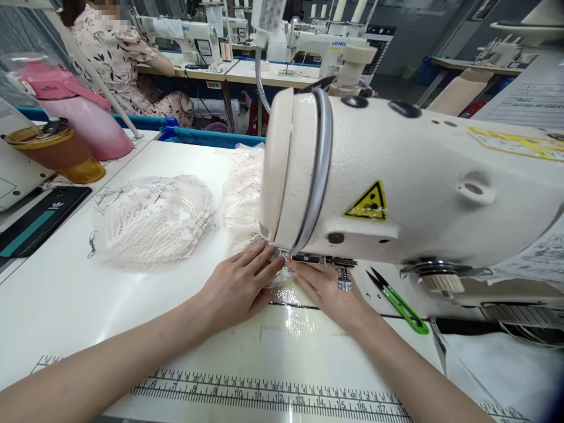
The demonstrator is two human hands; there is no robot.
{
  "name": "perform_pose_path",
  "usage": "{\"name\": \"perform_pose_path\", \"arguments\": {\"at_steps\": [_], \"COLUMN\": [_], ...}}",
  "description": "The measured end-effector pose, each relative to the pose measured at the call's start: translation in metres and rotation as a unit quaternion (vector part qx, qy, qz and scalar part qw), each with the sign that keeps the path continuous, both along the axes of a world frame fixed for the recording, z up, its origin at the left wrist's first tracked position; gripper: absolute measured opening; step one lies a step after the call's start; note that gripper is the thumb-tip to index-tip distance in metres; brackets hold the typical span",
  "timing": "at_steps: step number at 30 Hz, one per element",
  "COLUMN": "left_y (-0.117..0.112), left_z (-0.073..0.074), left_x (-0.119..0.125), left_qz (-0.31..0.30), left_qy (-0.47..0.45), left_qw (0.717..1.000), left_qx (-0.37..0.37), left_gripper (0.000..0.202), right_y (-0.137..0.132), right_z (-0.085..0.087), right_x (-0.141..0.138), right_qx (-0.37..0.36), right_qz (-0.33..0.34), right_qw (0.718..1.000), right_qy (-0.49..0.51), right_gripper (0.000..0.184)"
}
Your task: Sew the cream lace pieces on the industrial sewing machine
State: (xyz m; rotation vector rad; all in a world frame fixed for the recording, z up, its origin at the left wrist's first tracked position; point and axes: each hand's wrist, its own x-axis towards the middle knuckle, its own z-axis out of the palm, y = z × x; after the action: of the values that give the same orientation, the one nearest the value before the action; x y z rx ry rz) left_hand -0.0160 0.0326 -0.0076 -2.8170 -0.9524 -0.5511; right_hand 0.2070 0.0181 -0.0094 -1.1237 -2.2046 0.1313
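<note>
A cream sewing machine (352, 176) stands over the table, its head hiding part of the work. Pale lace fabric (243, 202) lies to the left of the machine head and runs down under the needle area. Flat on the lace's near edge rests my left hand (240, 282), fingers stretched toward the presser foot and holding nothing. My right hand (328, 288) lies on the other side of the foot, fingers extended toward the lace; machine parts cover some of it. A stack of lace pieces (154, 226) with loose thread ends sits farther left.
Green thread snips (403, 308) lie right of my right hand. A printed ruler scale (264, 396) runs along the front edge. At left are a phone (39, 220), an amber cup (61, 150) and a pink bottle (81, 111). A seated person (114, 59) works beyond.
</note>
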Motion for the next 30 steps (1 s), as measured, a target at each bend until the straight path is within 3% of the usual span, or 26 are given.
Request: {"name": "perform_pose_path", "arguments": {"at_steps": [6, 13, 21, 30], "left_y": [0.0, 0.0, 0.001, 0.003], "left_z": [0.001, 0.004, 0.004, 0.001], "left_x": [-0.001, -0.004, -0.002, -0.006], "left_qz": [-0.069, -0.048, -0.028, -0.04], "left_qy": [-0.01, -0.02, -0.026, -0.007], "left_qw": [0.997, 0.998, 0.999, 0.999], "left_qx": [0.032, 0.022, 0.033, -0.007], "left_gripper": [0.028, 0.028, 0.027, 0.04], "right_y": [0.0, -0.004, -0.006, -0.008], "right_z": [-0.002, -0.01, -0.005, -0.004], "right_x": [-0.002, -0.01, -0.021, -0.022], "right_qx": [0.058, 0.08, 0.096, 0.118], "right_qz": [-0.012, -0.002, 0.024, 0.024], "right_qw": [0.994, 0.98, 0.983, 0.986], "right_qy": [-0.09, -0.184, -0.152, -0.116], "right_gripper": [0.025, 0.029, 0.023, 0.022]}}
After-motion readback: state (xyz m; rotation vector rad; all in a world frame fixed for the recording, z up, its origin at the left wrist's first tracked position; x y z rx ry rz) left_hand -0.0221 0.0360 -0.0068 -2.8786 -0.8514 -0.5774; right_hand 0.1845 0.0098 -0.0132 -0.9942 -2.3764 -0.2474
